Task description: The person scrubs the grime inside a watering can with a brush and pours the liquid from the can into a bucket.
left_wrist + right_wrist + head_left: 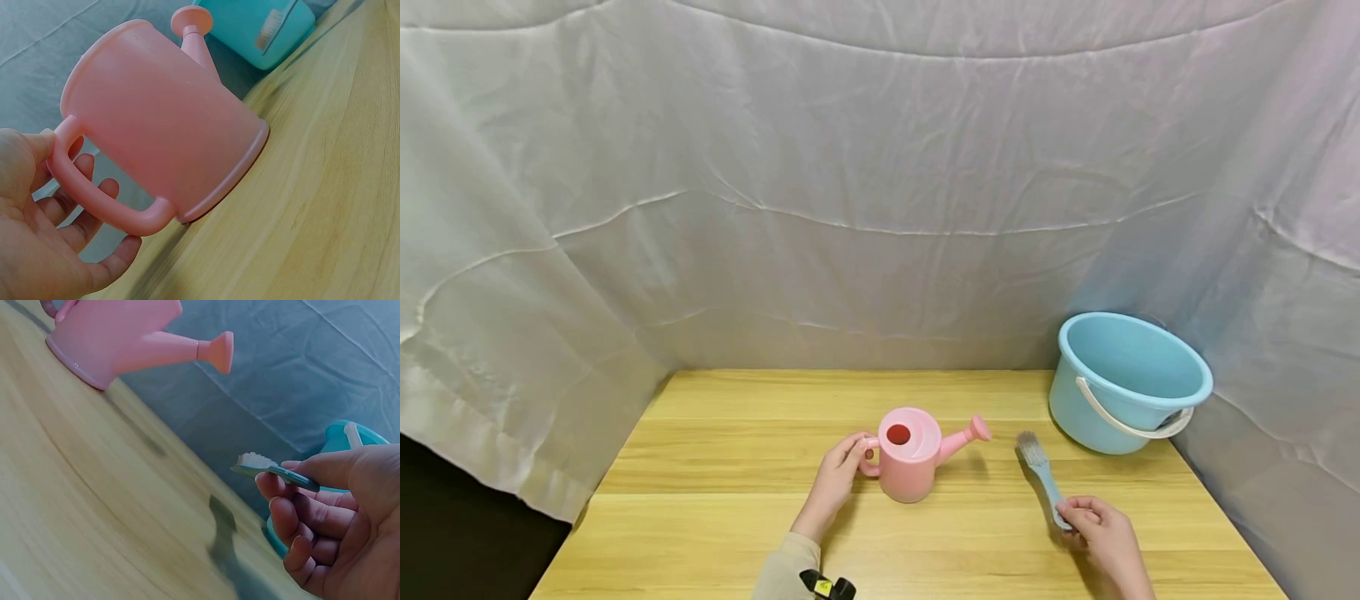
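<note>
A pink watering can (908, 477) stands upright near the middle of the table, its spout (156, 352) pointing right. My left hand (837, 478) pinches the top of the can's looped handle (100, 199) between thumb and fingers; the lower fingers lie loosely behind the loop. To the right, my right hand (1103, 533) holds a light blue brush (1045, 477) by the end of its handle, thumb on top and forefinger beneath. The brush's pale bristles (256, 459) face up and away from me. Its shadow falls on the wood below, in the right wrist view.
A light blue bucket (1075, 408) with a white handle (1108, 417) stands at the table's back right corner, beyond the brush. Grey cloth (880, 275) hangs behind and along both sides of the wooden table (700, 533). A dark gap (467, 525) lies off the left edge.
</note>
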Motion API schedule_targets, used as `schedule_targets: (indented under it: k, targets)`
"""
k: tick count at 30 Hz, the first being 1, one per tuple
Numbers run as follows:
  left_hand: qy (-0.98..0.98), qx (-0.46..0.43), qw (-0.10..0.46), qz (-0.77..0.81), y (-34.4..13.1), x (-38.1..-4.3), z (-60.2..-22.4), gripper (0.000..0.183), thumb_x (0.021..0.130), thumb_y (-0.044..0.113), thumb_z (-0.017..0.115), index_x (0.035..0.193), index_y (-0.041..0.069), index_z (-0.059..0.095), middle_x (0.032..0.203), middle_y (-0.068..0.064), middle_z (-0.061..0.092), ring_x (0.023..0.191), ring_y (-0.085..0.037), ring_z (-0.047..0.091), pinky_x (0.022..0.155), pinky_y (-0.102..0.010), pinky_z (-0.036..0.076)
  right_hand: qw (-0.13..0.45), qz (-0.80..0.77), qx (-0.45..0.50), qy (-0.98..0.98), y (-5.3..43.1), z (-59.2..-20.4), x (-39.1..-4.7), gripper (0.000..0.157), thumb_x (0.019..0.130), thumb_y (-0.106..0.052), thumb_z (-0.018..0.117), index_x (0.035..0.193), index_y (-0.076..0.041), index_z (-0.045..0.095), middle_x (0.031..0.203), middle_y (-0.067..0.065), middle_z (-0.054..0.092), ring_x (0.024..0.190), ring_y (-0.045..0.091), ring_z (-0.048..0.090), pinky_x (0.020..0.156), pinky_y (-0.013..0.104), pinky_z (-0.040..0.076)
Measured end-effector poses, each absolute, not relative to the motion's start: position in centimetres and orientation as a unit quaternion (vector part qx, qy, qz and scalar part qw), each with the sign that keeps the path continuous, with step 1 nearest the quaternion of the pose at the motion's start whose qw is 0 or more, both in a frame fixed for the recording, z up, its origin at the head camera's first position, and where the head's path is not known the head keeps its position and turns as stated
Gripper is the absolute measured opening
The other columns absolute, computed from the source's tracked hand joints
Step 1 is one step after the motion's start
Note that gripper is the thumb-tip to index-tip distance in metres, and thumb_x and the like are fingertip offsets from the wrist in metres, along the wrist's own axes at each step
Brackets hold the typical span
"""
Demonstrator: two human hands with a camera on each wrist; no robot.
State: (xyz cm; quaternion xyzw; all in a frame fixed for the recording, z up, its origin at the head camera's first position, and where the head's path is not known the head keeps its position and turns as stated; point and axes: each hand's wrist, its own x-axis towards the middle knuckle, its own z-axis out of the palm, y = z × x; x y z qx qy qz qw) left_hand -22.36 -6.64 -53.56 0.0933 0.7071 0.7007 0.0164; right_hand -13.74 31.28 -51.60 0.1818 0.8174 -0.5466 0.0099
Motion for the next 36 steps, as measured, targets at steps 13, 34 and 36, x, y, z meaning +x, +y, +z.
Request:
schedule_targets:
  k: [13, 34, 36]
  targets:
    - [0.717, 0.096, 0.006, 0.691, -6.7, -22.2, -53.4, 0.035, 0.103, 0.032, 0.048, 0.119, 0.005, 0.063, 0.096, -0.018, 0.058, 0.085, -0.036, 0.070, 0.097, -0.036, 0.056, -0.008, -0.593, 0.171, 0.787, 31.0, -50.0, -13.3, 0.025, 0.095, -0.026, 0.064, 0.103, -0.002, 0.065, 0.074, -0.011, 0.070, 0.066, 0.006, 0.058, 0.061, 0.021, 0.051]
    - [0.715, 0.091, 0.011, 0.694, -6.7, -22.3, -53.5, 0.035, 0.102, 0.036, 0.049, 0.116, 0.009, 0.065, 0.096, -0.015, 0.059, 0.087, -0.037, 0.069, 0.096, -0.032, 0.056, -0.033, -0.620, 0.119, 0.775, 29.4, -46.6, -12.7, 0.031, 0.095, -0.026, 0.064, 0.107, 0.002, 0.063, 0.083, 0.001, 0.074, 0.073, 0.011, 0.064, 0.065, 0.024, 0.053]
    - [0.712, 0.091, 0.012, 0.696, -6.7, -22.3, -53.5, 0.035, 0.102, 0.037, 0.049, 0.116, 0.009, 0.065, 0.096, -0.015, 0.059, 0.088, -0.037, 0.068, 0.096, -0.034, 0.057, -0.030, -0.621, 0.114, 0.775, 29.2, -46.3, -12.7, 0.031, 0.095, -0.026, 0.064, 0.107, 0.003, 0.062, 0.083, 0.002, 0.074, 0.073, 0.011, 0.064, 0.065, 0.024, 0.053]
